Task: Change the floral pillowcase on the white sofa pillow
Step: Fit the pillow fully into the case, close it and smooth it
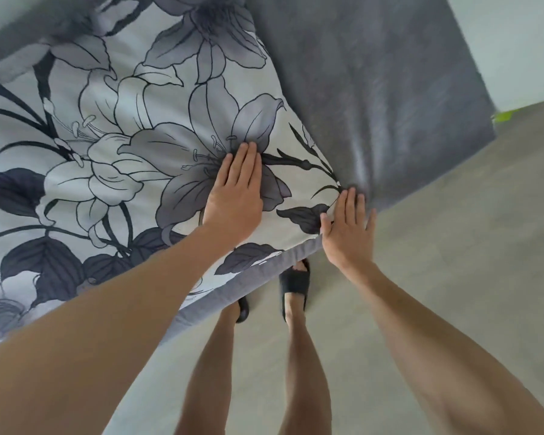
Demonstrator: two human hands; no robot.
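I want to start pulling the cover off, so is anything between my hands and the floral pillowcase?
Nothing visible is. The left hand lies flat on the floral pillowcase, fingers straight. The right hand touches its corner edge beside the grey fabric.

floor (453, 277): pale grey-beige, smooth, matte, evenly lit | sofa (374, 89): dark grey textured upholstery, running from the upper middle to the right, front edge over the floor | wall (515, 42): pale, top right corner | small bright green object (505, 115): blurred, at sofa's right edge
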